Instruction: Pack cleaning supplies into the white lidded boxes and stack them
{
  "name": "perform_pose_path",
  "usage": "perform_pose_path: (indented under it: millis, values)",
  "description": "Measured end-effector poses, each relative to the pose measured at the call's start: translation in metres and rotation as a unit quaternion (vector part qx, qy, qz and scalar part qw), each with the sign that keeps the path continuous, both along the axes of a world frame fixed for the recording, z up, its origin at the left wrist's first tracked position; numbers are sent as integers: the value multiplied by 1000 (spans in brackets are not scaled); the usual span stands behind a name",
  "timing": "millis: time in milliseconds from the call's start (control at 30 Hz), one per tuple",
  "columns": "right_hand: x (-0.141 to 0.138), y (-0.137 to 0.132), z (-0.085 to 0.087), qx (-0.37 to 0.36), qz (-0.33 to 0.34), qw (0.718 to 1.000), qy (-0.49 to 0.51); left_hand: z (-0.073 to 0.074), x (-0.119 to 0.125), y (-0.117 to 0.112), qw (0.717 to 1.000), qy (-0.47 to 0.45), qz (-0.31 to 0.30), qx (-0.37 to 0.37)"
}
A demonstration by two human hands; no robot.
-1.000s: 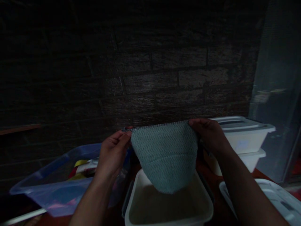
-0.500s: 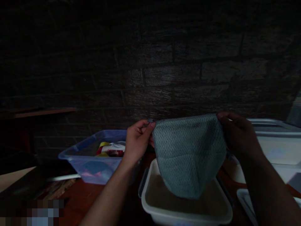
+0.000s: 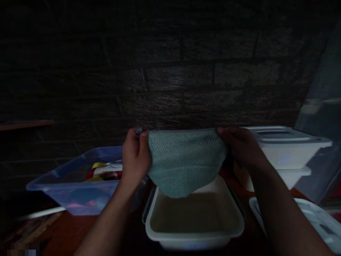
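A grey-green textured cloth with a dark checked hem is stretched between my two hands. My left hand pinches its upper left corner, and my right hand grips the upper right one. The cloth's lower edge sags in a curve above the back part of a white plastic container. That container is uncovered, with dark clips at its sides, and its inside looks bare. I cannot tell whether the cloth touches its back rim.
On the left stands a translucent blue bin holding packets. Stacked white lidded containers are at the right, with a white lid lying in front of them on the reddish-brown table. A dark brick wall rises behind.
The view has turned right, so things appear further left. The cloth's lower edge has risen and hangs less deep into the container. Both hands keep their hold.
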State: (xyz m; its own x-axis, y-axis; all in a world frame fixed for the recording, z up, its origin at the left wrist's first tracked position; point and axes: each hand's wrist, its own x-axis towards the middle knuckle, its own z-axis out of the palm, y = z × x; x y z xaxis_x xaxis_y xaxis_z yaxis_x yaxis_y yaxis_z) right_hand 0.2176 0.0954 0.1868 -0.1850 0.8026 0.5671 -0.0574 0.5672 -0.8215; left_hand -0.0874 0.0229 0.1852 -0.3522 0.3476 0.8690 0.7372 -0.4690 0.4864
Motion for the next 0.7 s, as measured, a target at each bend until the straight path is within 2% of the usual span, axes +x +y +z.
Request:
perform_pose_path:
  millis: [67,133,200,267,333,433,500,567,700]
  values:
    - [-3,3,-1,12,-22,1000,-12,1,1,1,999,-25,-15,-13]
    - [-6,5,-1,16,-43,999,-24,1,3,1,992,-82,-92,-36]
    - [-9,5,-1,18,-59,998,-28,1,6,0,963,-163,-203,-68]
    - [-11,5,-2,15,-63,998,-13,2,9,-1,923,-233,-290,-99]
    - [-11,5,-3,2,-58,998,18,4,11,-4,893,-271,-338,-119]
    - [-9,7,-2,-32,-38,995,89,8,12,-8,863,-281,-397,-137]
    - [-7,9,-1,-68,-7,988,138,10,12,-9,849,-284,-422,-145]
    - [-5,12,-1,-95,21,980,172,9,11,-8,846,-287,-425,-146]
    - [-5,16,-1,-74,30,979,190,3,5,-1,883,-251,-382,-110]
